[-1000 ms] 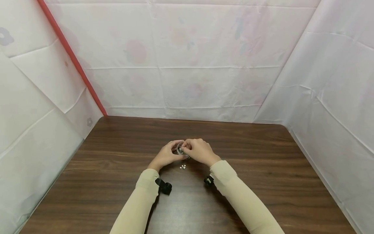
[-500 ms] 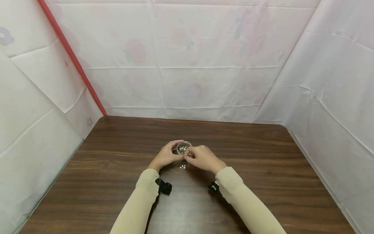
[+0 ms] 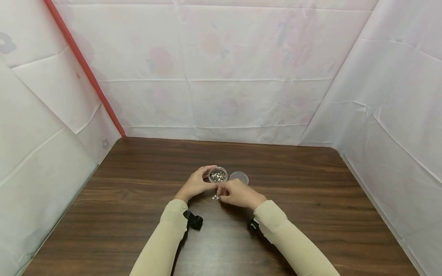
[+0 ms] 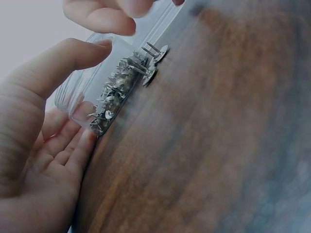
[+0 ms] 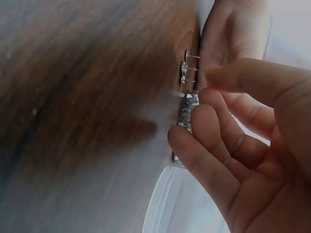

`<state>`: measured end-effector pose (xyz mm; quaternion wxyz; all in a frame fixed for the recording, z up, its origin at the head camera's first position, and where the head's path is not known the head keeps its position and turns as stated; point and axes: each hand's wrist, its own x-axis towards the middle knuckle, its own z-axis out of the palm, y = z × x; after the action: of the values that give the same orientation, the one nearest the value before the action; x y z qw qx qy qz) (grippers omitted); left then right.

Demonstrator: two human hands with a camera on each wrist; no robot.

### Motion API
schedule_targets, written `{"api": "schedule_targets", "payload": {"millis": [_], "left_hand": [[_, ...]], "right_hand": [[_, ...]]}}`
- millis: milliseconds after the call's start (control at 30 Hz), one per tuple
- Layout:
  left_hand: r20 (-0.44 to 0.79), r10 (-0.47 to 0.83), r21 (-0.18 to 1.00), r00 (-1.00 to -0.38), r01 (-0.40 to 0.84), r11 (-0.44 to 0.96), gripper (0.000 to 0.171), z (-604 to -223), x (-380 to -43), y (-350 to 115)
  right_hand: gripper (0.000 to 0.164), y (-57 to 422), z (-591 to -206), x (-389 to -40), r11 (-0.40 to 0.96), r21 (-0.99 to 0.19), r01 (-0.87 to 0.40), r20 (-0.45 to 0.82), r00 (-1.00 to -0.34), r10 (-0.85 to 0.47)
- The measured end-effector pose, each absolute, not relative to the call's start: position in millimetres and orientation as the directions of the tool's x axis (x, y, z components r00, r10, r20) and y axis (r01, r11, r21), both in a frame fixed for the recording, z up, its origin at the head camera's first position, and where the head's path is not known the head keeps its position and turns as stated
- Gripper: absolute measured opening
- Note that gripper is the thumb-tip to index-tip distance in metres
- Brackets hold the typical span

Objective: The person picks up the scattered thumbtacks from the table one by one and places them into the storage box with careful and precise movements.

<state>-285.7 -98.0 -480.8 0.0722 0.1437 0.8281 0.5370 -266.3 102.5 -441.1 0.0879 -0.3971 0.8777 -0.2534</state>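
Observation:
My left hand (image 3: 197,184) curls around a round clear plastic jar (image 3: 218,167) on the table, thumb along the near side in the left wrist view. Silvery thumbtacks (image 4: 114,94) cover the jar's bottom. Just in front of the jar, a small cluster of loose thumbtacks (image 5: 184,70) sits heads down on the wood, points up. My right hand (image 3: 238,193) hovers right by this cluster, thumb and index fingertips close together, other fingers bent. I cannot tell whether a thumbtack is between those fingertips.
A clear round lid (image 3: 239,175) lies right of the jar, partly behind my right hand. The dark wood table (image 3: 310,214) meets white patterned cloth walls (image 3: 214,69) at the back and sides. A red strip (image 3: 86,69) runs down the left back corner.
My right hand has come out of the jar and moved toward me, down to the loose thumbtacks. The jar's contents and the lid now show. My left hand stays on the jar.

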Motion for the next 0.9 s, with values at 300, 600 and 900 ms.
{"api": "schedule_targets", "payload": {"millis": [300, 600, 900], "left_hand": [[0.045, 0.336, 0.915, -0.941, 0.174, 0.364, 0.064, -462.8, -276.2, -96.1], [0.035, 0.307, 0.904, -0.951, 0.162, 0.397, 0.065, -492.1, -292.1, -99.2], [0.043, 0.305, 0.912, -0.951, 0.162, 0.376, 0.065, -492.2, -293.0, -98.1]], "right_hand": [[0.005, 98.2, -447.1, -265.6, 0.554, -0.470, -0.687, 0.034, -0.641, -0.767], [0.003, 94.6, -445.6, -262.1, 0.607, -0.413, -0.678, 0.021, -0.674, -0.738], [0.004, 94.3, -445.3, -261.1, 0.638, -0.375, -0.672, 0.014, -0.693, -0.721]]}}
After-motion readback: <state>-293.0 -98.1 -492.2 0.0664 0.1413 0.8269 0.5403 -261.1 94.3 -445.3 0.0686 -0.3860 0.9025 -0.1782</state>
